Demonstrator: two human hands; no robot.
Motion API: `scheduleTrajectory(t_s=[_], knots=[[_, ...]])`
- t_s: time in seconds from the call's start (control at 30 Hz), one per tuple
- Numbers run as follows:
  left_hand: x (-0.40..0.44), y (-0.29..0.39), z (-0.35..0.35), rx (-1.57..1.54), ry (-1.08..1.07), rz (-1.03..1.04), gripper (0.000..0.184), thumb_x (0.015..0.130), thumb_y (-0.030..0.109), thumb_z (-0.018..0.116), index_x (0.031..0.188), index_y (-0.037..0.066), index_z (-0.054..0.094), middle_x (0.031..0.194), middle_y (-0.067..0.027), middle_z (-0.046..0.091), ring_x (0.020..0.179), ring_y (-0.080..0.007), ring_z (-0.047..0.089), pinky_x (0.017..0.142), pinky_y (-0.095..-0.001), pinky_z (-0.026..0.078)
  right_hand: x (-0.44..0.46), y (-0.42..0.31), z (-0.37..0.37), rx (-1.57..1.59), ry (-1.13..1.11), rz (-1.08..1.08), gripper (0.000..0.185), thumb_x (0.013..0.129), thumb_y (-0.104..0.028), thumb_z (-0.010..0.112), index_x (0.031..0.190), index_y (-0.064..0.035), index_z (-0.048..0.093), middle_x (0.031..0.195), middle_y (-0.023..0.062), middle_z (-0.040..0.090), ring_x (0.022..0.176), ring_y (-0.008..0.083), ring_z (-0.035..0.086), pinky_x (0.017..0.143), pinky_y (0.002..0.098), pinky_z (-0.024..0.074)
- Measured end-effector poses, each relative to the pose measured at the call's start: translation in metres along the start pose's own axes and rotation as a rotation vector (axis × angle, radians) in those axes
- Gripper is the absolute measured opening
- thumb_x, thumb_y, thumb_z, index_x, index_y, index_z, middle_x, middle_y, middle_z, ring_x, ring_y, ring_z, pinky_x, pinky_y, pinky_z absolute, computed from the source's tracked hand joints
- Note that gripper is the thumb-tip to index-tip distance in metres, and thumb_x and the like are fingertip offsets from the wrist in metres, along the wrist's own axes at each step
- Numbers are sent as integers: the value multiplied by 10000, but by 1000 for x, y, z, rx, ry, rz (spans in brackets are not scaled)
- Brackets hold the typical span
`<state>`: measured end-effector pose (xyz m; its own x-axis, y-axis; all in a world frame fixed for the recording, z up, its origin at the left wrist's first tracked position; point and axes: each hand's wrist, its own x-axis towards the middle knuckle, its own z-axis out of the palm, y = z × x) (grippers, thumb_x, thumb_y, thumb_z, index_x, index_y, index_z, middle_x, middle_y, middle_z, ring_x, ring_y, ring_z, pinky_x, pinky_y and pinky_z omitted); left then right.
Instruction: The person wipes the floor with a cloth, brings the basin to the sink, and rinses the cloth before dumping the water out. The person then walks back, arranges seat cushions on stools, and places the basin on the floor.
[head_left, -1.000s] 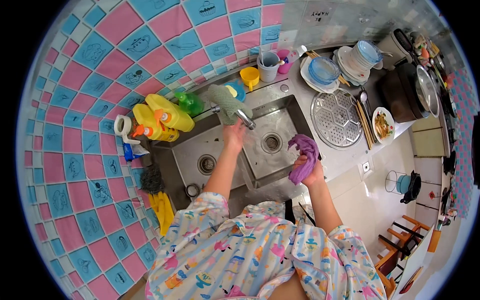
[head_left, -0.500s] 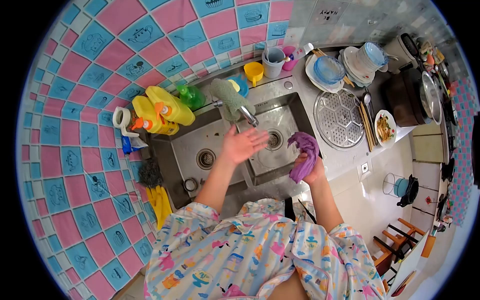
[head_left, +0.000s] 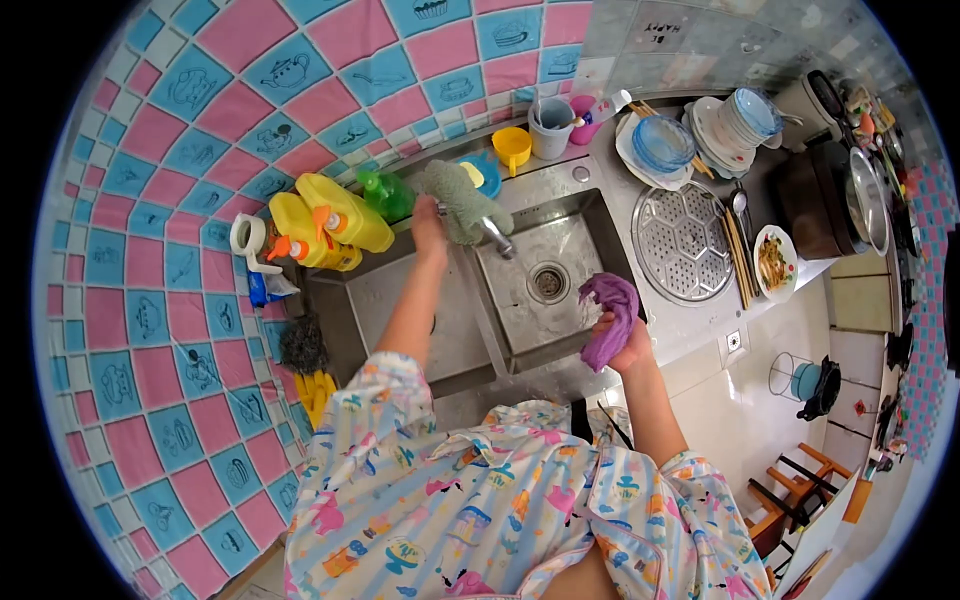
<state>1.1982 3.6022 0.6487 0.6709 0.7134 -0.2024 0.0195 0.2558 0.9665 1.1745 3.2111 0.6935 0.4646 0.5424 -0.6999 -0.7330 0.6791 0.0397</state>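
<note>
My left hand [head_left: 430, 226] reaches to the back of the sink, its fingers closed at the faucet handle [head_left: 441, 208]. A grey-green cloth [head_left: 458, 200] is draped over the faucet, whose metal spout [head_left: 497, 238] points over the right basin [head_left: 560, 235]. In my right hand [head_left: 630, 345], above the right edge of that basin, a bunched purple cloth [head_left: 612, 315] is gripped and hangs in a curve. The left basin [head_left: 375, 300] lies under my left forearm, which hides most of its drain.
Yellow bottles [head_left: 340, 212] and a green bottle [head_left: 385, 194] stand behind the left basin. A yellow cup [head_left: 512, 150] sits behind the faucet. To the right are a round perforated rack [head_left: 683, 240], chopsticks [head_left: 738, 260], a plate of food [head_left: 774, 264] and stacked dishes [head_left: 720, 135].
My left hand has moved from spread open over the sink divider, up and left to the faucet handle, where its fingers are closed. My right hand stays nearly still with the purple cloth.
</note>
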Motion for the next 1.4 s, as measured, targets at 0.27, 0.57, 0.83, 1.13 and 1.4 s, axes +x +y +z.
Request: scheduleTrajectory(t_s=[0.27,0.57,0.83,1.13,1.4], knots=[[43,-7,-3,-466,-235,-40,282,976,191,432,1170,17,538,1137,-80,585,1058,-179,539,920,-308,406,-4,2,13,-23,-14,40,193,939,-194,426,924,-82,582,675,71,591,567,190,534,540,303,461],[-31,-32,-28,206,-27,269,389,947,203,512,1288,16,499,1246,-113,563,1168,-197,519,987,-299,397,-15,1,14,-168,3,-18,189,944,-208,419,919,-94,568,671,63,582,583,188,534,544,315,456],[-214,-14,26,-113,-585,-753,445,962,434,458,1199,75,573,1072,-70,645,1032,-179,605,884,-350,467,-35,7,36,-641,72,-292,223,956,-206,457,981,-34,598,836,49,632,720,169,591,683,317,497],[-274,14,115,-15,-745,-586,393,917,319,613,1200,57,538,1102,-43,606,990,-140,589,875,-331,475,-103,-13,7,-1130,102,-617,183,764,-52,738,802,-53,559,690,-14,569,593,60,501,540,210,394],[-332,11,170,-48,-802,-624,224,894,202,649,1045,59,566,967,-24,608,876,-123,599,806,-302,507,-221,-55,-43,-646,96,-899,212,771,40,651,830,-75,482,760,8,571,653,94,552,602,231,456]])
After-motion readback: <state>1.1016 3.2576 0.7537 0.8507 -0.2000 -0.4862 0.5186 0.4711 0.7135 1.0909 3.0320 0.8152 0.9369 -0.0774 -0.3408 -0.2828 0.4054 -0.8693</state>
